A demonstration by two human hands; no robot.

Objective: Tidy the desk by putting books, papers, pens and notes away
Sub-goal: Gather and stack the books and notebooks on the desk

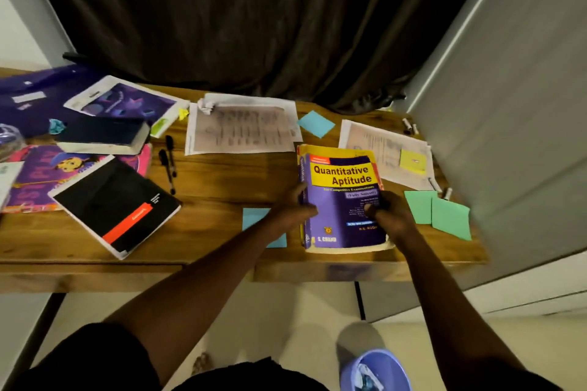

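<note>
While the Quantitative Aptitude book lies at the front edge of the desk, right of its middle, the left hand grips the spine side and the right hand seemingly pinches the opposite edge. Green notes lie at the desk's right end.

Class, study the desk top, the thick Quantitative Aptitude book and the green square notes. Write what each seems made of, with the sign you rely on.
Desk top: wood or wood-look laminate, smooth, slightly shiny; brown grain streaks show.
Book: paper pages, probably glossy card cover; cream page edges show at the bottom.
Green notes: thin matt paper; flat, no shine.
</note>
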